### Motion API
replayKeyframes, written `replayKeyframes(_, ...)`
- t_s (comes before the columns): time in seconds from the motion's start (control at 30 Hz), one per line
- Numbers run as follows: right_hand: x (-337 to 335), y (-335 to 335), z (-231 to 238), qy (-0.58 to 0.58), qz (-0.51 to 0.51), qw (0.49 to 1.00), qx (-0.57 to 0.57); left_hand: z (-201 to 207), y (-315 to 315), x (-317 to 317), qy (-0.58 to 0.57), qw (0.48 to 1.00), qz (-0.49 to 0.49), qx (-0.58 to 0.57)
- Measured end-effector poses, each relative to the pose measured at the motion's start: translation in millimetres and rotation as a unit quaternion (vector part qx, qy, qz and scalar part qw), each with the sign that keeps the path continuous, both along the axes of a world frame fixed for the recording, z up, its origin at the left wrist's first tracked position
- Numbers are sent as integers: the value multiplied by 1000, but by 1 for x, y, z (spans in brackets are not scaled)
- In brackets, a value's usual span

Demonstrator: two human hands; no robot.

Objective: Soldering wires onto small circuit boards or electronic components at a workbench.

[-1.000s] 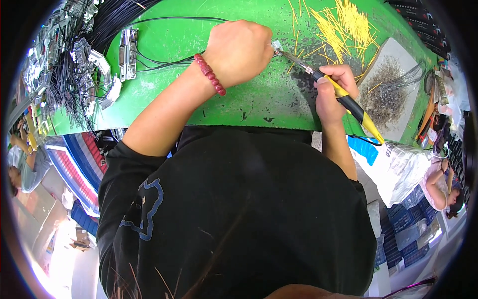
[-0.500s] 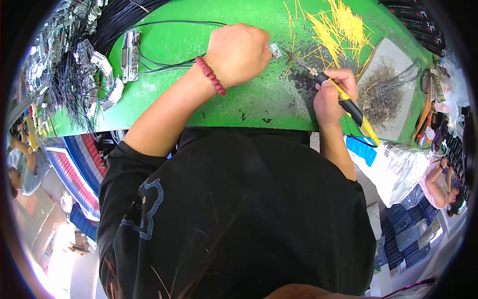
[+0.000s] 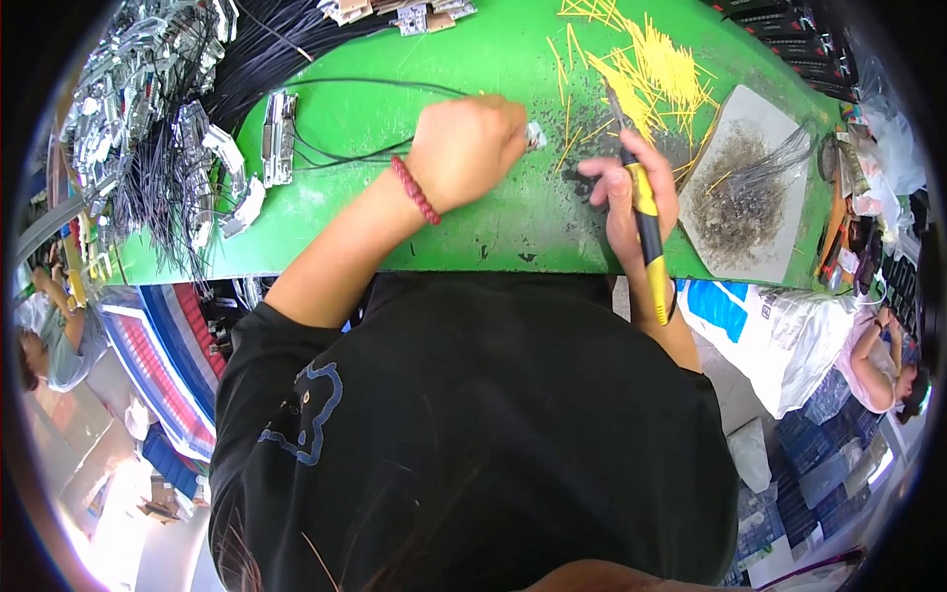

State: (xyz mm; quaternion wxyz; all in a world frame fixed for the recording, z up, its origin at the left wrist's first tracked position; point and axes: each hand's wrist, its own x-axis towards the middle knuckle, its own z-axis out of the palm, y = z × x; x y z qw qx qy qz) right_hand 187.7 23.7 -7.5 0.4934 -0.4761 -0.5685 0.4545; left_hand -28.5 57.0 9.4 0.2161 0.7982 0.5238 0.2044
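My left hand [image 3: 464, 148] is closed around a small silvery connector [image 3: 536, 135] on the end of a thin black cable [image 3: 345, 153], resting on the green table [image 3: 444, 227]. A red bead bracelet [image 3: 414, 189] circles that wrist. My right hand [image 3: 631, 202] grips a yellow-and-black handled tool [image 3: 643, 212], its dark tip pointing up and away toward a scatter of yellow sticks [image 3: 651, 69]. The tool tip is apart from the connector.
A grey square pad [image 3: 755, 237] with dark debris and thin wires lies at the right. Silvery metal connectors [image 3: 276, 138] and bundles of black cables [image 3: 148, 178] crowd the left. A white bag [image 3: 779, 335] sits below the table edge. Other people sit at both sides.
My right hand swung the tool from pointing left at the connector to pointing upward, away from it. My left hand stayed on the connector.
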Motion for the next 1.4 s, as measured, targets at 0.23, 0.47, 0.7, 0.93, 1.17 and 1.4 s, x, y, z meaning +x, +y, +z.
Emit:
replayKeyframes(0.23, 13, 28, 17, -52, 0, 996, 67, 10, -9, -3, -20, 997, -77, -16)
replayKeyframes(0.47, 64, 170, 76, -390, -77, 871, 288, 9, -14, -2, -23, 995, -95, -7)
replayKeyframes(0.7, 95, 273, 100, -739, 144, 538, 378, 35, -10, -17, -84, 994, -65, 35)
replayKeyframes(0.93, 74, 233, 161, -484, 37, 782, 392, 43, 1, -25, -224, 970, -18, -93)
replayKeyframes(1.17, 18, 117, 148, -328, 89, 810, 477, 74, 84, 11, -726, 569, 50, -382)
replayKeyframes(1.4, 26, 44, 120, -157, 102, 906, 378, 75, 67, -26, -506, 835, 24, -217)
